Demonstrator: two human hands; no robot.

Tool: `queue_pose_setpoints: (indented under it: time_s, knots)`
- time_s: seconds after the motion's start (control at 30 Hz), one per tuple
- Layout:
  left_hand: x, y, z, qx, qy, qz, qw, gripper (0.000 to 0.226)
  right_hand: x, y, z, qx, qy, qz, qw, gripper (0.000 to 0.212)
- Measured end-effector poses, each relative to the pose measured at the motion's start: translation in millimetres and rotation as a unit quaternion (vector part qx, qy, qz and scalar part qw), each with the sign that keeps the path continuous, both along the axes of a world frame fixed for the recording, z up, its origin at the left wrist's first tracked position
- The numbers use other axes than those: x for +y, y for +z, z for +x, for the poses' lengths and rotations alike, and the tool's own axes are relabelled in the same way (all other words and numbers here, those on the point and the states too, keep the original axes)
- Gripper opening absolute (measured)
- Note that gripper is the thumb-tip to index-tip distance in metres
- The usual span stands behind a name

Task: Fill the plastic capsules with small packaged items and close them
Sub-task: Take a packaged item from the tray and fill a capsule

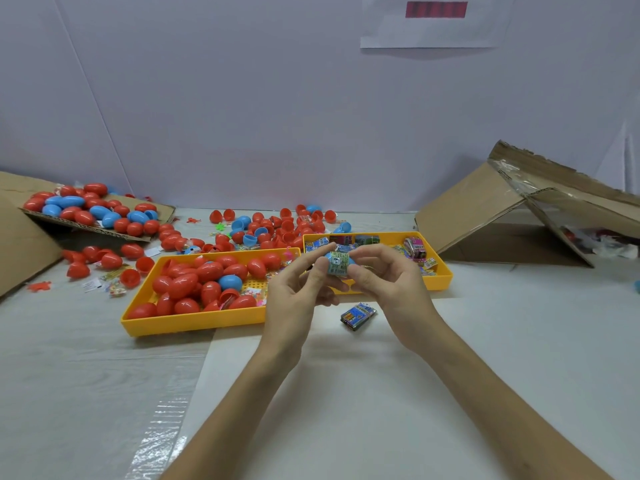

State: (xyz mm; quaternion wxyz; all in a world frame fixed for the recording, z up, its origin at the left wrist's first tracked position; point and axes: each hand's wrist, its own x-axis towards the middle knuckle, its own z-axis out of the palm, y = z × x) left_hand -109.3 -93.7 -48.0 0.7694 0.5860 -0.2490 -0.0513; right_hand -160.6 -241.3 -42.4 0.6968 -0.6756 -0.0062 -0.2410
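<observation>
Both forearms reach in from the near edge and meet above the middle of the tabletop [485, 341], wrists slightly raised. The left hand [298, 289] is turned palm inward, its thumb and forefinger curled to pinch the left end of a blue capsule [327, 262], with the other fingers loosely bent below. The right hand [384, 278] mirrors it, and its thumb and curled fingers pinch the right side of a small packet [337, 264] pressed against the capsule. How far the packet sits inside cannot be told.

The capsule is held in the air in front of the two trays. It lies sideways, its long axis running roughly left to right. It is smooth, glossy plastic, while the packet is a crinkled printed wrapper, greenish, standing like a band across the capsule's middle.

Just near of the hands, a second packet [358, 316], flat and rectangular with blue print, lies on the tabletop. To the left, a yellow plastic tray [194, 325] holds egg-shaped red capsules [183, 284]. The far-right yellow tray [446, 277] holds more printed packets. Loose capsule halves [277, 226] are scattered beyond. A tilted cardboard box [478, 209] stands at the right, and a cardboard flap [162, 211] at the left carries more capsules.
</observation>
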Motion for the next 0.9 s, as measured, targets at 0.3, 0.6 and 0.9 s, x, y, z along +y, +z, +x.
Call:
queue_pose_setpoints:
  time_s: [0.3,0.6,0.9]
  knots:
    - [-7,-12,-3,-0.123,-0.019,0.211,0.97,0.04,-29,7,2,0.015,-0.025,0.258,0.966,0.024]
    - [-17,-42,-6,-0.243,0.038,0.418,0.874,0.067,-59,25,13,0.199,-0.009,0.166,0.966,0.016]
    - [-15,-35,-8,-0.236,0.032,0.411,0.88,0.059,-131,86,11,-0.04,-0.13,0.374,0.917,0.022]
